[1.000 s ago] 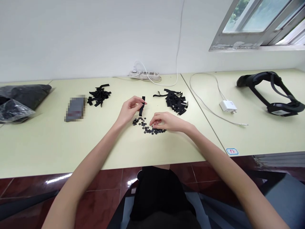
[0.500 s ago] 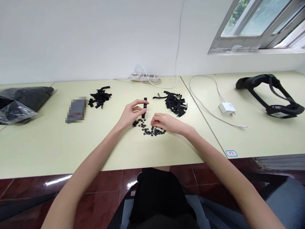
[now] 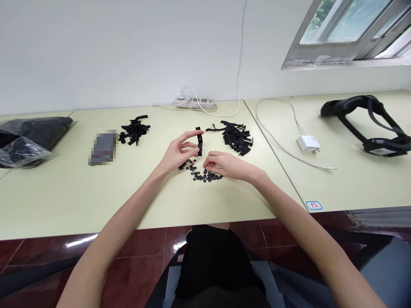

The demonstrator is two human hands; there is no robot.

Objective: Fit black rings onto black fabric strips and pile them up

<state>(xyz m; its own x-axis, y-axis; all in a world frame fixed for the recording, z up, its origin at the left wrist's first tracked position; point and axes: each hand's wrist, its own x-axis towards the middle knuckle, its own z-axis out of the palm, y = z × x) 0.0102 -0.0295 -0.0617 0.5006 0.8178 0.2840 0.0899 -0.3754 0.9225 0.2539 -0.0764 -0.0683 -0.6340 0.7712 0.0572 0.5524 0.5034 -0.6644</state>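
Note:
A short black strap (image 3: 200,145) with a small hole is held by my left hand (image 3: 180,150), its thumb and fingers gripping the two ends so that it bows a little. My right hand (image 3: 224,164) is closed in a pinch over small black washer-like rings (image 3: 205,177); what lies between its fingertips is too small to make out. The rings are spread loosely on the table just below both hands. Beyond my right hand lies a heap of black straps (image 3: 236,137), and a second heap of straps (image 3: 135,130) is off to the left.
A power strip (image 3: 195,103) with a white cable sits against the wall. To the right are a white charger (image 3: 308,143) with its cord and a black headset (image 3: 369,124). A blurred-out dark object (image 3: 103,147) and a dark plastic bag (image 3: 41,134) lie left.
The strap in my left hand has shifted slightly right and is now bent instead of straight. My right hand stays pinched over the rings, almost unmoved. The view has tilted a little.

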